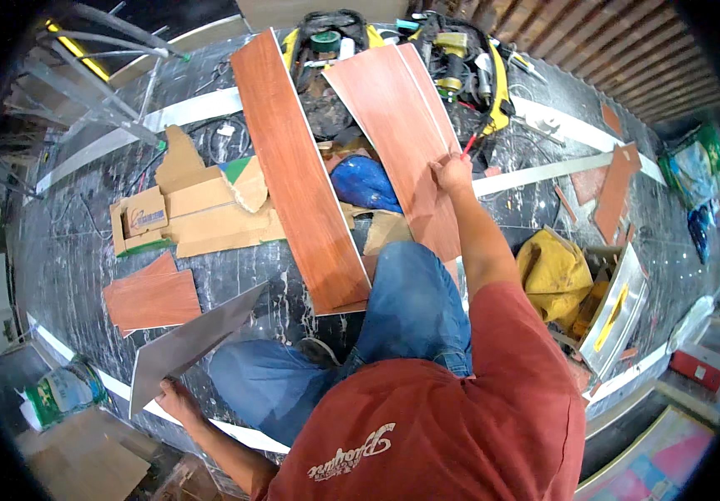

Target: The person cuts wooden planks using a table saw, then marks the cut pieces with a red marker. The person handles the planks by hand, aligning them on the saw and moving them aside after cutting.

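My left hand (178, 401) grips the lower end of a grey board (189, 346), which is tilted up off the floor beside my left knee. Pinched in my right hand (453, 174) is a thin red pencil or marker (470, 145); the hand rests against a light reddish wood-look plank (385, 108). Another sheet edge shows along that plank's right side, and its near end reaches my raised knee. Left of it lies a long darker wood-look plank (289, 167), slanting across the floor. Between the two planks sits a shiny blue bundle (366, 182).
Flattened cardboard (218, 219) and short plank offcuts (153, 294) lie to the left. Tool bags with a yellow power tool (452, 67) stand at the far side. A box with yellow cloth (553, 275) is at right, near plank scraps (614, 196). A metal ladder (97, 83) stands far left.
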Action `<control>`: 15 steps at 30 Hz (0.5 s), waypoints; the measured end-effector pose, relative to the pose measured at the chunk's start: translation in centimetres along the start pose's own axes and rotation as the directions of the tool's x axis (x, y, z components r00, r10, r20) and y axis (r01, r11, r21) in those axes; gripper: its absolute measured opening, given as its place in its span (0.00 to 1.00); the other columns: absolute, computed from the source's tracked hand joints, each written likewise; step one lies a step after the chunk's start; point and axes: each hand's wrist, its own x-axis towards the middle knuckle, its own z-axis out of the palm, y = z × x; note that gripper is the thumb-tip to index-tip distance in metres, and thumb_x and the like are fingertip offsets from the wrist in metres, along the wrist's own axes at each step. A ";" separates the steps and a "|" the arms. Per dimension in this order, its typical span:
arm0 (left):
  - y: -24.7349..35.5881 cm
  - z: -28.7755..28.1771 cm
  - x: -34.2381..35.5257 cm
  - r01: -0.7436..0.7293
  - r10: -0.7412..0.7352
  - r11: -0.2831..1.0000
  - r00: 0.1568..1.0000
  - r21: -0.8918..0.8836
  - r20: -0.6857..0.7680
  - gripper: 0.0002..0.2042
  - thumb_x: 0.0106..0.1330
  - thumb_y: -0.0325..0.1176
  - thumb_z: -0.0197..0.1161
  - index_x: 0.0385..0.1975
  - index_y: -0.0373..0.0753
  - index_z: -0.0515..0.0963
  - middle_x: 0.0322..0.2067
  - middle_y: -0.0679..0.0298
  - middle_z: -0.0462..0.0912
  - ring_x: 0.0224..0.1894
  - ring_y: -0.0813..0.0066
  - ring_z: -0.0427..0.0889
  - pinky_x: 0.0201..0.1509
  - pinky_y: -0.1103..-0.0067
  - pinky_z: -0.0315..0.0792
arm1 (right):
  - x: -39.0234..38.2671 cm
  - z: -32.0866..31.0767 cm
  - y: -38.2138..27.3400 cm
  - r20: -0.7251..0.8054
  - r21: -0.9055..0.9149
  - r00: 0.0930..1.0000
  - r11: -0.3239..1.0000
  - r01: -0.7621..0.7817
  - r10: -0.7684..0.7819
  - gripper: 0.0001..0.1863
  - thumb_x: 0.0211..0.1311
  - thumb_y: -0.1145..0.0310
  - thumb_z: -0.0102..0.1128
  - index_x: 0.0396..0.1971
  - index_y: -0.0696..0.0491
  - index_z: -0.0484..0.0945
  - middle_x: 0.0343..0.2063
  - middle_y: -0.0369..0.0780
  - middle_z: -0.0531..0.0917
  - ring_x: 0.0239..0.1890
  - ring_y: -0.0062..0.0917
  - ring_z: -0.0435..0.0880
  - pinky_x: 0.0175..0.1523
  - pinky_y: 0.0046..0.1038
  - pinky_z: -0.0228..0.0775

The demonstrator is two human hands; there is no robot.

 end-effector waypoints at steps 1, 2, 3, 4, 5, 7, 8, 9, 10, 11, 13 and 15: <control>0.1 0.6 -0.3 -0.051 0.052 0.998 0.998 0.025 -0.037 0.23 0.69 0.48 0.59 0.46 0.31 0.70 0.36 0.66 0.72 0.34 0.78 0.68 0.36 0.79 0.64 | 0.0 0.3 -0.8 -0.030 -0.012 0.999 1.000 -0.018 0.018 0.42 0.48 0.49 0.71 0.59 0.57 0.67 0.47 0.55 0.78 0.55 0.49 0.73 0.60 0.43 0.66; 3.2 4.7 -1.9 -0.072 0.076 0.994 0.996 0.079 -0.051 0.22 0.69 0.47 0.59 0.46 0.30 0.70 0.37 0.66 0.73 0.35 0.79 0.68 0.37 0.79 0.65 | 0.0 0.3 -0.5 -0.071 -0.035 0.997 0.998 -0.046 0.043 0.40 0.47 0.48 0.72 0.55 0.59 0.70 0.46 0.55 0.79 0.53 0.49 0.75 0.58 0.42 0.68; 5.3 6.7 -3.0 -0.097 0.108 0.985 0.991 0.141 -0.075 0.22 0.69 0.46 0.59 0.46 0.30 0.70 0.38 0.65 0.73 0.35 0.79 0.68 0.37 0.80 0.65 | 0.1 0.4 -0.8 -0.103 -0.046 0.993 0.997 -0.063 0.058 0.38 0.46 0.47 0.72 0.51 0.60 0.74 0.45 0.56 0.80 0.51 0.49 0.77 0.57 0.42 0.69; 5.1 6.5 -3.0 -0.105 0.113 0.988 0.991 0.110 -0.072 0.22 0.69 0.46 0.59 0.47 0.30 0.70 0.39 0.65 0.73 0.35 0.79 0.69 0.38 0.80 0.66 | 0.8 0.9 -0.4 -0.054 -0.018 0.995 0.996 -0.087 0.086 0.40 0.43 0.45 0.74 0.49 0.60 0.74 0.40 0.53 0.83 0.48 0.46 0.81 0.54 0.40 0.72; 4.5 6.0 -2.7 -0.110 0.116 0.991 0.991 0.082 -0.068 0.22 0.69 0.45 0.59 0.47 0.29 0.70 0.40 0.65 0.74 0.35 0.79 0.69 0.39 0.80 0.66 | 1.1 0.9 0.0 -0.033 0.036 0.995 0.995 -0.089 0.090 0.39 0.42 0.45 0.75 0.47 0.60 0.75 0.39 0.51 0.83 0.46 0.44 0.82 0.53 0.39 0.72; 2.8 4.8 -1.8 -0.126 0.127 0.992 0.991 0.029 -0.050 0.22 0.69 0.45 0.58 0.47 0.29 0.70 0.39 0.65 0.74 0.35 0.78 0.69 0.39 0.79 0.67 | 1.8 0.4 1.3 0.012 0.141 0.995 0.985 -0.098 0.097 0.37 0.42 0.45 0.76 0.44 0.60 0.76 0.35 0.49 0.85 0.43 0.40 0.84 0.50 0.37 0.74; 1.3 4.5 -1.1 -0.132 0.132 0.991 0.991 -0.003 -0.028 0.22 0.69 0.46 0.58 0.47 0.28 0.70 0.38 0.66 0.74 0.34 0.78 0.69 0.38 0.79 0.67 | 2.9 0.2 3.4 0.039 0.218 0.997 0.974 -0.068 0.061 0.41 0.40 0.43 0.75 0.47 0.61 0.75 0.38 0.48 0.84 0.44 0.41 0.83 0.51 0.37 0.74; 0.5 3.9 -1.1 -0.141 0.140 0.990 0.990 -0.023 -0.024 0.23 0.68 0.46 0.57 0.46 0.28 0.70 0.38 0.66 0.74 0.34 0.78 0.69 0.37 0.79 0.66 | 3.4 -0.5 3.3 0.123 0.202 0.990 0.974 -0.099 0.075 0.39 0.43 0.44 0.74 0.47 0.61 0.76 0.39 0.49 0.84 0.44 0.41 0.83 0.50 0.36 0.74; 1.4 3.5 -1.7 -0.057 0.068 0.985 0.996 0.162 -0.065 0.22 0.67 0.47 0.57 0.44 0.29 0.71 0.33 0.66 0.74 0.31 0.78 0.68 0.34 0.79 0.65 | 3.0 -1.6 1.7 0.241 0.270 0.970 0.958 -0.101 0.034 0.37 0.45 0.45 0.73 0.46 0.60 0.77 0.38 0.49 0.85 0.43 0.39 0.84 0.48 0.35 0.74; 1.9 2.8 -2.0 -0.024 0.045 0.974 0.995 0.226 -0.086 0.21 0.67 0.46 0.58 0.43 0.29 0.71 0.31 0.67 0.73 0.30 0.79 0.68 0.32 0.79 0.64 | 1.7 -3.3 -0.4 0.364 0.330 0.931 0.937 -0.114 -0.014 0.35 0.47 0.46 0.73 0.46 0.60 0.78 0.36 0.48 0.85 0.42 0.37 0.84 0.47 0.35 0.74; 2.4 2.0 -2.4 0.070 -0.025 0.939 0.990 0.337 -0.138 0.19 0.66 0.44 0.58 0.41 0.30 0.72 0.28 0.67 0.72 0.28 0.79 0.67 0.30 0.80 0.63 | -0.3 -5.0 -2.7 0.259 0.137 0.957 0.986 0.095 -0.128 0.29 0.54 0.51 0.69 0.45 0.60 0.79 0.35 0.47 0.86 0.39 0.33 0.85 0.44 0.32 0.74; 1.0 2.2 -1.9 0.116 -0.053 0.944 0.978 0.308 -0.204 0.18 0.65 0.43 0.58 0.38 0.30 0.74 0.26 0.66 0.72 0.27 0.76 0.69 0.29 0.75 0.63 | -0.5 -4.3 -0.8 0.355 0.460 0.929 0.885 -0.072 -0.109 0.20 0.58 0.56 0.67 0.38 0.59 0.79 0.27 0.39 0.82 0.28 0.23 0.78 0.34 0.28 0.71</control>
